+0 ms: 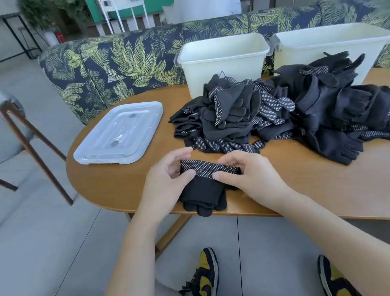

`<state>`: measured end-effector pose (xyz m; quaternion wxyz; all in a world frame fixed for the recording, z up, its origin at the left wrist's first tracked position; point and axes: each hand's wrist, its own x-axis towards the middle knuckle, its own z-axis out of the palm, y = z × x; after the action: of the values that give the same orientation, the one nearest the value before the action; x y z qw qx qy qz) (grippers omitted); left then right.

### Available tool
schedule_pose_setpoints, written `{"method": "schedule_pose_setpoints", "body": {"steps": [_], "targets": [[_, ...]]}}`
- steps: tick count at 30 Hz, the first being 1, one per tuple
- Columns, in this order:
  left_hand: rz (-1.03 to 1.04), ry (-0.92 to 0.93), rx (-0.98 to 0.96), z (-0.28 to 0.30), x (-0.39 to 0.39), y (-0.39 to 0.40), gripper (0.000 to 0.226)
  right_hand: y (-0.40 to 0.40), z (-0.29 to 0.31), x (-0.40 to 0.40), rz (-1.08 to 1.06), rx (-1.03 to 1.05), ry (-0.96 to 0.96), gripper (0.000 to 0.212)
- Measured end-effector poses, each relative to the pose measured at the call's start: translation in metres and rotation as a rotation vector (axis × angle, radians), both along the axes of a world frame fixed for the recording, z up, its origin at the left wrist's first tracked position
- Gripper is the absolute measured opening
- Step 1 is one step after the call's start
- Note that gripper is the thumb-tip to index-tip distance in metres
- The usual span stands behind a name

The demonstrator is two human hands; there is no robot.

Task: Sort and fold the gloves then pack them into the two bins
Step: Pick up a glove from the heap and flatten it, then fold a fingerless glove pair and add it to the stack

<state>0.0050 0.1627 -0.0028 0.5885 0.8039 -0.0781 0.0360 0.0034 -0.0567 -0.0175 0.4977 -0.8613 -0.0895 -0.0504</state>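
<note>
my left hand (168,177) and right hand (245,173) both pinch one black glove (205,185), thumbs on top of the dotted band i am turning over, fingers curled behind it; each grip is narrow and holding cloth. the glove lies at the near edge of the bench (315,187), its fingertips hanging just over that edge toward me. just beyond it sits the pile of gloves (282,116), dotted ones on the left of the pile, plainer ones on the right, loosely heaped. beyond the pile stand the two bins, the left bin (224,59) and the right bin (333,47); i cannot see down into them. a clear lid (119,134) lies left of the pile. by my reckoning i am early on: one fold under way, nearly the whole pile left.
</note>
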Motion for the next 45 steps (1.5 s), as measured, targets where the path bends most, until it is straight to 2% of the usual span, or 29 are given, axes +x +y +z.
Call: {"method": "schedule_pose_setpoints", "body": {"steps": [5,11,18,24,30,34,37,41,45], "targets": [[0.271,-0.033,-0.01,-0.009,0.003,0.046,0.047,0.063,0.002,0.02,0.058,-0.012,-0.021,0.032],[0.522,-0.101,0.02,-0.014,0.008,0.088,0.047,0.121,0.002,0.042,0.124,-0.026,-0.029,0.027],[0.621,-0.125,0.024,-0.02,0.023,0.122,0.047,0.16,0.003,0.06,0.155,-0.051,-0.023,0.029],[0.643,-0.148,0.051,-0.022,0.031,0.13,0.047,0.17,0.004,0.064,0.127,-0.085,-0.044,0.043],[0.779,-0.372,0.011,-0.021,0.007,0.109,0.029,0.162,0.002,0.052,0.105,-0.053,-0.048,0.053],[0.734,-0.563,-0.014,-0.008,-0.008,0.073,0.025,0.136,0.003,0.036,0.118,-0.054,-0.038,0.048],[0.633,-0.623,0.024,-0.004,-0.01,0.04,0.026,0.104,0.002,0.019,0.101,-0.014,-0.011,0.037],[0.464,-0.561,0.053,-0.009,-0.006,-0.001,0.027,0.053,0.006,-0.005,0.004,0.097,0.031,0.018],[0.332,-0.416,0.105,-0.008,0.001,-0.037,0.033,0.005,0.01,-0.023,-0.081,0.175,0.064,0.013]]}}
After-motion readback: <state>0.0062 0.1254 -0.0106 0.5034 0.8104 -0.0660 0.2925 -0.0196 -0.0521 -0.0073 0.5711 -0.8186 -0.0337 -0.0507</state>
